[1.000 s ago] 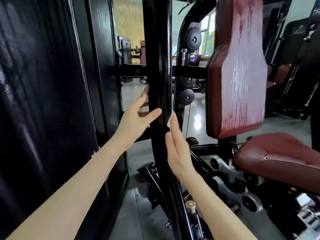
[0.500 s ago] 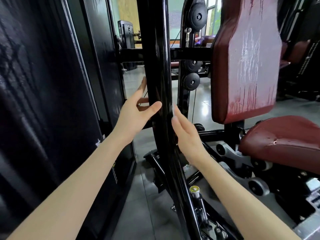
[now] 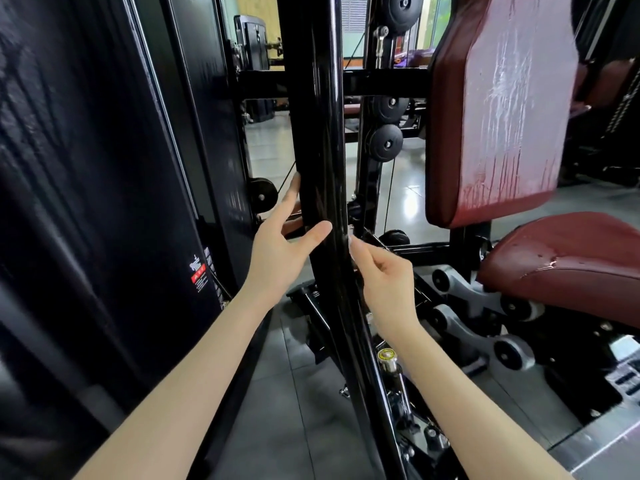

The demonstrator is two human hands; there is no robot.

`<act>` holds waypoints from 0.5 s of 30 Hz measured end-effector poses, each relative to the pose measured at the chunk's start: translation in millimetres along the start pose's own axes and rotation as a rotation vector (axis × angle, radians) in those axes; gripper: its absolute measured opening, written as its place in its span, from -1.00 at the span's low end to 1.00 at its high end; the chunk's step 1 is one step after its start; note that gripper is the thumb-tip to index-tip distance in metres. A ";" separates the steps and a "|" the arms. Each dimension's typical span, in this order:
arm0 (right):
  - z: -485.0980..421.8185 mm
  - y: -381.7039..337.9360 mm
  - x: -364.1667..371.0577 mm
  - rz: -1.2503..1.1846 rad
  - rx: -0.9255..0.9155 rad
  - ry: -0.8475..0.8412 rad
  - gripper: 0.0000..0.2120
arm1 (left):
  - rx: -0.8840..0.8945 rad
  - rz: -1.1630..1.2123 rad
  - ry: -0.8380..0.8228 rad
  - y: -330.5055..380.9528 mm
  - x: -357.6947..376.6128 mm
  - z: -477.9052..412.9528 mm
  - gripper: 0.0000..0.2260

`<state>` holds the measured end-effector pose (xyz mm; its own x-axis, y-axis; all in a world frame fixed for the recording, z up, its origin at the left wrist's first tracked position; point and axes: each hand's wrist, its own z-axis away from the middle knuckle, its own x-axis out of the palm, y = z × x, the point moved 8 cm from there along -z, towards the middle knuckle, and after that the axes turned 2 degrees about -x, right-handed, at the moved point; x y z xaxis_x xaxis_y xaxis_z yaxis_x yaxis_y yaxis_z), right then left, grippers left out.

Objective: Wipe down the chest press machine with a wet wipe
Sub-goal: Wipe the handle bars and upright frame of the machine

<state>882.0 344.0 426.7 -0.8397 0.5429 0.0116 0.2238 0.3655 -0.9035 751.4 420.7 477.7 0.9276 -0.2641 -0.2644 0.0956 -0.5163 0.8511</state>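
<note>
Left hand (image 3: pixel 277 251): clamped on the black upright post (image 3: pixel 318 133) of the chest press machine (image 3: pixel 471 237). The thumb lies across the glossy front face and the fingers reach round the post's left side and behind it.

Right hand (image 3: pixel 384 282): against the right edge of the same post, level with the left thumb. The fingers are curled and the index tip touches the metal. A thin white sliver at that fingertip is the wet wipe (image 3: pixel 350 237), pinched there. The rest of it is hidden inside the hand. The two hands sit on either side of the post and do not touch.

Post: streaked with reflections, running from the top of view down past both forearms. A black crossbar (image 3: pixel 384 83) meets it higher up.

Behind, right of the post: black pulleys (image 3: pixel 386 143) stacked on a second upright, with a thin cable hanging below them.

Low, just beside the post's foot: a pin with a yellow cap (image 3: pixel 386 356).

Right: a maroon back pad (image 3: pixel 498 109), its face worn pale and cracked. Below it is a maroon seat pad (image 3: pixel 568 265) with a small tear.

Left: a tall black weight-stack shroud (image 3: pixel 86 168) carrying a red-and-white sticker (image 3: pixel 198 271).

Underfoot: a grey tiled floor (image 3: pixel 294 393).
</note>
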 end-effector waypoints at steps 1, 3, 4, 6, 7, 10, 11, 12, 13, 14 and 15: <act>0.4 2.2 -0.2 -0.067 0.042 0.016 -0.76 | 0.002 0.002 -0.002 -0.4 0.2 -0.3 -0.38; 13.6 8.7 -0.2 -0.140 0.083 0.010 -0.74 | 0.007 0.004 -0.004 -1.2 0.6 -0.6 -0.36; 22.5 13.5 0.4 -0.132 0.085 0.005 -0.71 | 0.009 0.003 -0.007 -1.8 0.6 -0.8 -0.36; 40.9 24.7 0.6 -0.069 0.081 -0.010 -0.77 | 0.017 0.000 -0.007 -1.2 0.7 -1.0 -0.36; 47.4 27.1 1.2 -0.054 0.098 -0.013 -0.76 | 0.023 -0.004 -0.005 -0.2 0.7 -0.8 -0.38; 41.8 24.1 -2.1 -0.162 0.147 0.064 -0.60 | 0.033 -0.022 0.003 1.9 1.3 0.5 -0.41; 36.5 22.5 -3.5 -0.208 0.155 0.096 -0.67 | 0.030 -0.023 0.006 1.3 1.3 0.7 -0.42; 31.2 19.3 -4.3 -0.251 0.156 0.127 -0.73 | 0.025 -0.020 0.009 0.6 1.0 0.6 -0.41; 26.2 17.5 -4.4 -0.255 0.146 0.155 -0.76 | 0.021 -0.017 0.012 -0.1 1.0 0.7 -0.41; 23.3 18.2 -3.8 -0.233 0.133 0.167 -0.79 | 0.021 -0.014 0.013 -0.8 0.9 0.4 -0.40; 23.1 21.8 -4.5 -0.191 0.122 0.173 -0.88 | 0.023 -0.012 0.012 -1.3 1.4 0.5 -0.40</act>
<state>879.3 332.0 397.1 -0.7617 0.5978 0.2499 -0.0004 0.3853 -0.9228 752.4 420.5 476.0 0.9308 -0.2479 -0.2685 0.0984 -0.5376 0.8375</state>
